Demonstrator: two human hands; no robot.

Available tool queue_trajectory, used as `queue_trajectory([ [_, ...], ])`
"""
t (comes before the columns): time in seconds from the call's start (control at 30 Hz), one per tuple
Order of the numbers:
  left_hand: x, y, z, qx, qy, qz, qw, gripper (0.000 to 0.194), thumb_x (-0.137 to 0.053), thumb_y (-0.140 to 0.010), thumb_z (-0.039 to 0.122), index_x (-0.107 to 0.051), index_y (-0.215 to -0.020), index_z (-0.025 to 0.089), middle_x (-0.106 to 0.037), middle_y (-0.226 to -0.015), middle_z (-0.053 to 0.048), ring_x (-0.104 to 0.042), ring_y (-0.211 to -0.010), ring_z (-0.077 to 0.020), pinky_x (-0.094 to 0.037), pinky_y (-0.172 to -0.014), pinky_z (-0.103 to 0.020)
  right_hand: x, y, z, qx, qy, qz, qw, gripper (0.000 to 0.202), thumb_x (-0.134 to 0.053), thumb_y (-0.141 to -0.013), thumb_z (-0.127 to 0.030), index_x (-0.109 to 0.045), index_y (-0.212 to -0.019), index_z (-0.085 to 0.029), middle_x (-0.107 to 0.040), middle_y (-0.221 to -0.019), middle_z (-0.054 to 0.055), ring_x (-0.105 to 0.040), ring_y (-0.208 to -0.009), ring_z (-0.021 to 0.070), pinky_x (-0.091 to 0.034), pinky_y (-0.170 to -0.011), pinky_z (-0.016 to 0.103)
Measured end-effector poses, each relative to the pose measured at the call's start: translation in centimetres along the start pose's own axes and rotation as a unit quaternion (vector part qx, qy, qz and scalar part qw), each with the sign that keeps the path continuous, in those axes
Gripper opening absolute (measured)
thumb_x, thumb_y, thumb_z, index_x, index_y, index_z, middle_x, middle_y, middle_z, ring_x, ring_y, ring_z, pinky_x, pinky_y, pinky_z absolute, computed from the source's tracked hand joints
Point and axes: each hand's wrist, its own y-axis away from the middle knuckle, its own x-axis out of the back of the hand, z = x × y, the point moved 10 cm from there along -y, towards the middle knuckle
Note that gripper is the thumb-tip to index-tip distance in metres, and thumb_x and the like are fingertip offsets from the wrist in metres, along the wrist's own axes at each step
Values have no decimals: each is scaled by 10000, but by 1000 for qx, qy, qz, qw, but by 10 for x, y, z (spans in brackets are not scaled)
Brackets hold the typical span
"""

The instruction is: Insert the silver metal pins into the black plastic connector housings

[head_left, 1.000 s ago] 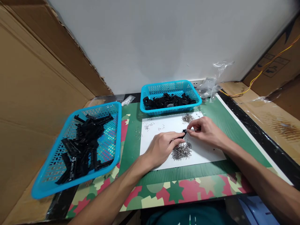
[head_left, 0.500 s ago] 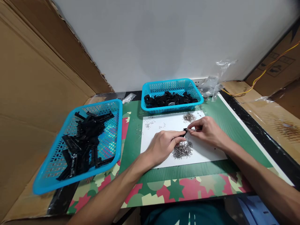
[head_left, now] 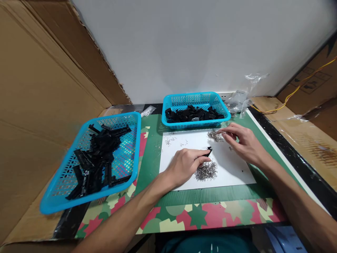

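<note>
Black part [head_left: 210, 151] sits pinched between the thumb and fingers of my left hand [head_left: 181, 165], above the white sheet [head_left: 170, 158], just beside the larger metal pile [head_left: 206, 172]. My right hand [head_left: 244, 143] has left its tip for the smaller metal pile [head_left: 214, 136]; whether those fingers pinch anything, I can't tell. So only my left steadies the part now. Farther out, the rear basket [head_left: 196, 126] and left basket [head_left: 138, 151] hold black pieces [head_left: 101, 151].
</note>
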Motion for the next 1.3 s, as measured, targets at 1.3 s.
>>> queue_trajectory([
  [1.3, 9, 1, -5, 44, 28, 2, 999, 315, -535, -1022, 324, -825, -1100, 230, -782, -770, -9, -728, -723, -198, -488, -677, -267, -41, 7, 6, -83, -183, 58, 978, 279, -732, -906, -411, -663, -736, -201, -728, -662, 51, -706, -571, 211, -551, -575, 305],
])
